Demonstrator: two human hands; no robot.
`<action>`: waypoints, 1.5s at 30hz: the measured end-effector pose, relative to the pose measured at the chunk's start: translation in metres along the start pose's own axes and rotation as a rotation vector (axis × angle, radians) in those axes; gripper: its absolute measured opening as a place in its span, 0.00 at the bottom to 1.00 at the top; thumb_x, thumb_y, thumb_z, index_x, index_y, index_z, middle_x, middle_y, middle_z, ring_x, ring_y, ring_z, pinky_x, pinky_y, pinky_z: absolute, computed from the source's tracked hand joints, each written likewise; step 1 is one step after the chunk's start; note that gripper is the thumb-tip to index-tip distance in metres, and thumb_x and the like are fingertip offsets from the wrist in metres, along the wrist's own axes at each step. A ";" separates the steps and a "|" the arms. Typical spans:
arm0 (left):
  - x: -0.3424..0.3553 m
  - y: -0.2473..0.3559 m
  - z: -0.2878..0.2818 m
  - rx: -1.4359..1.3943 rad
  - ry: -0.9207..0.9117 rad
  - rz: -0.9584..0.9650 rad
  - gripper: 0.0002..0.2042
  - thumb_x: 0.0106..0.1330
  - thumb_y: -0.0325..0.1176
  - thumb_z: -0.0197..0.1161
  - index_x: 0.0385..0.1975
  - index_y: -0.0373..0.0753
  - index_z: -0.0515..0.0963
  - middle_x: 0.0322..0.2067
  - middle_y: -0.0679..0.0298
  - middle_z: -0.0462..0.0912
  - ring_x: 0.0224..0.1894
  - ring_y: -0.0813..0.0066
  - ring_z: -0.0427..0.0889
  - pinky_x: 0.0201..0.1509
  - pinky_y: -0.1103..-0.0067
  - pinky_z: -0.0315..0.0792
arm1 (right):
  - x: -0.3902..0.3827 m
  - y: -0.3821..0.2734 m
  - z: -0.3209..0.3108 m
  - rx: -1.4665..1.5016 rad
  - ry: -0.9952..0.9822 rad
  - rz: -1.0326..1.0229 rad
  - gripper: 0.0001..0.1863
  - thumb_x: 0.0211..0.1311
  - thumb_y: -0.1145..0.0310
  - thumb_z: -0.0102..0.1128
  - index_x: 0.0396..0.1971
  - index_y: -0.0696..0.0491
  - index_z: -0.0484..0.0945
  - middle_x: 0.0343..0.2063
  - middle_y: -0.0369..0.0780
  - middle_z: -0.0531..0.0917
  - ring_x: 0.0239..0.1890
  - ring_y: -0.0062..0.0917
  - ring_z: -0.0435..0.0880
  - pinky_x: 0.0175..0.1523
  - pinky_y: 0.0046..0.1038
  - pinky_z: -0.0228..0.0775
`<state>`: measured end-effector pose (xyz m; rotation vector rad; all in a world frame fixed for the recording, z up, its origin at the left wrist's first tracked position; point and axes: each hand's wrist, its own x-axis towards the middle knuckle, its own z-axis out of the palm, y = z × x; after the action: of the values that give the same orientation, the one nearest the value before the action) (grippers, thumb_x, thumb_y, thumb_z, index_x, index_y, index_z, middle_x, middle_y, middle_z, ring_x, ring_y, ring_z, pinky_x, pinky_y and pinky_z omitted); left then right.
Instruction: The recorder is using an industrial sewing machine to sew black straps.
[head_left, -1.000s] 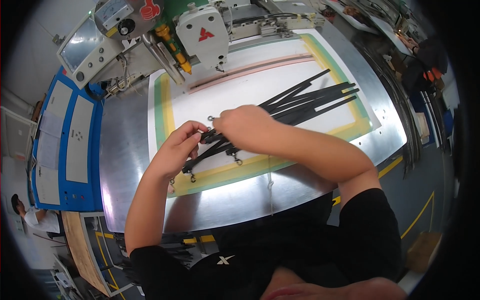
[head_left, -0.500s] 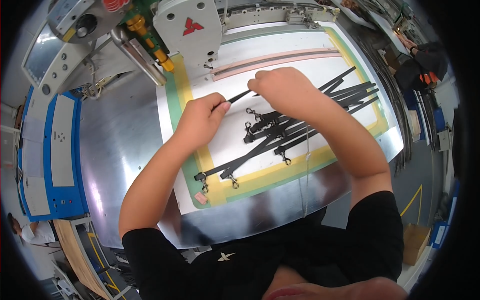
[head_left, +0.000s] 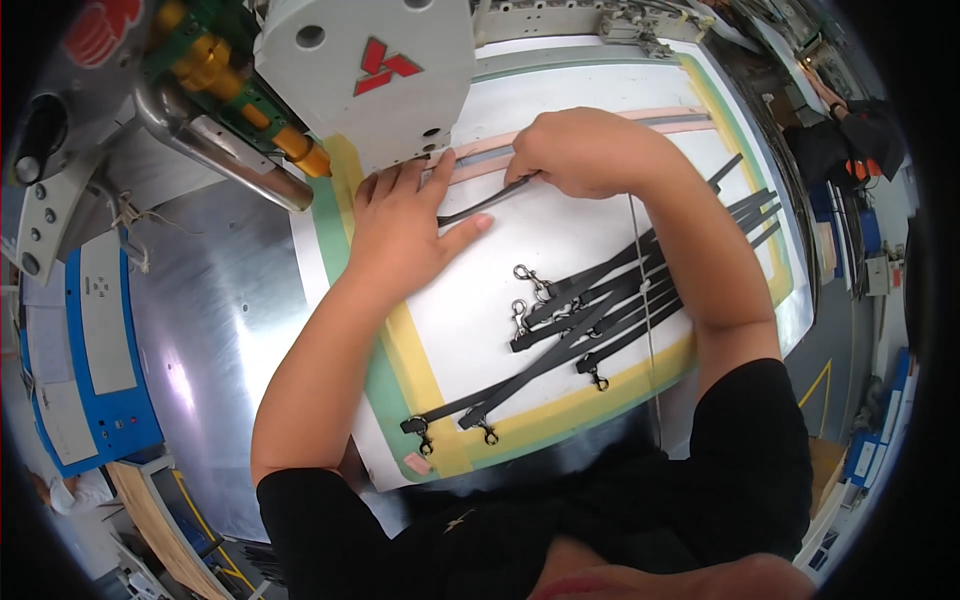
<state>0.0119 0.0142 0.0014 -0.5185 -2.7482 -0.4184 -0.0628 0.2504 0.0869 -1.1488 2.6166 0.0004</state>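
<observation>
My right hand (head_left: 575, 155) pinches a narrow black strap (head_left: 487, 202) near its end, above the white board (head_left: 455, 330). The strap slants down leftward to my left hand (head_left: 405, 222). That hand lies palm down on the board, fingers spread and thumb stretched out; the strap's far end is hidden under it. Just beyond both hands run two pink strips (head_left: 480, 172) with a grey slot between them. Nearer me, several black straps (head_left: 545, 385) lie crossed in a loose pile, with metal snap hooks (head_left: 520, 318) at their left ends. My right forearm covers part of the pile.
A sewing machine head (head_left: 365, 80) with a red emblem stands close beyond my left hand, beside a brass-coloured cylinder (head_left: 300, 152). Yellow and green tape (head_left: 400, 370) borders the board on a metal table (head_left: 215, 330). A thin cord (head_left: 648, 320) hangs over the strap pile.
My left hand has let go of its pinch and spread flat on the board. My right hand still grips the strap, now lower and by the pink strips. The view has shifted.
</observation>
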 end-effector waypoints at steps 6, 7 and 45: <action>0.000 0.000 -0.014 0.169 -0.094 -0.085 0.36 0.66 0.59 0.66 0.60 0.31 0.78 0.59 0.48 0.81 0.63 0.53 0.78 0.68 0.59 0.66 | 0.005 0.014 0.015 -0.014 0.225 -0.038 0.19 0.61 0.78 0.56 0.48 0.48 0.89 0.38 0.42 0.89 0.46 0.40 0.87 0.51 0.39 0.78; 0.000 0.002 -0.017 0.249 -0.123 -0.146 0.35 0.65 0.59 0.66 0.58 0.31 0.80 0.58 0.49 0.82 0.63 0.56 0.78 0.67 0.60 0.67 | 0.006 0.015 0.018 -0.044 0.312 -0.041 0.18 0.61 0.78 0.56 0.47 0.48 0.89 0.38 0.42 0.89 0.45 0.41 0.87 0.51 0.39 0.78; -0.003 0.011 -0.002 -0.227 0.042 0.293 0.11 0.65 0.30 0.68 0.23 0.38 0.74 0.20 0.58 0.74 0.30 0.56 0.75 0.43 0.64 0.69 | -0.080 0.110 0.035 -0.484 0.127 0.257 0.08 0.66 0.71 0.60 0.43 0.55 0.82 0.42 0.39 0.80 0.41 0.33 0.88 0.44 0.34 0.82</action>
<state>0.0195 0.0221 0.0043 -0.9421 -2.5425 -0.6604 -0.0820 0.3868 0.0616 -0.9560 2.9523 0.6647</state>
